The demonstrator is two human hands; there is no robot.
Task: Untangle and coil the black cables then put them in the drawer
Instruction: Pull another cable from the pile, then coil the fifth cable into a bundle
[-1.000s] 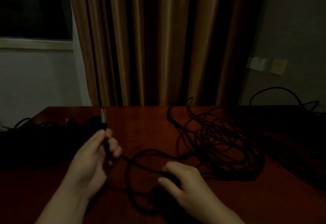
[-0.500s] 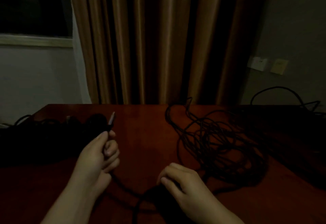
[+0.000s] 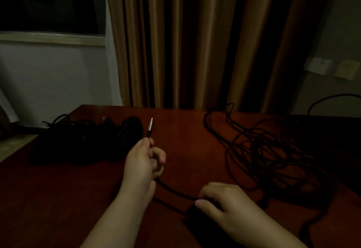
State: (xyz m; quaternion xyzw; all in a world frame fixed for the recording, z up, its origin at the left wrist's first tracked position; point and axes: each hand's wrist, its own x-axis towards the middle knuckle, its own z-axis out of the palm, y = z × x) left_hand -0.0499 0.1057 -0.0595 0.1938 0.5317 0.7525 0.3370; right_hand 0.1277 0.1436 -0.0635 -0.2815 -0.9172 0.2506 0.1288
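1. Since a second ago the left hand point(image 3: 143, 161) has tilted the plug point(image 3: 150, 128) rightward, and the slack loop between the hands has straightened.
2. A loose cable tangle point(image 3: 273, 161) lies on the desk point(image 3: 185, 140) at right, dark coiled cables point(image 3: 109, 138) at left.
3. The left grip pinches the cable point(image 3: 172, 189) below the plug; the right hand point(image 3: 224, 202) curls around the same cable on the desk.

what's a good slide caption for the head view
Left hand pinches a black cable's plug; right hand grips its length.
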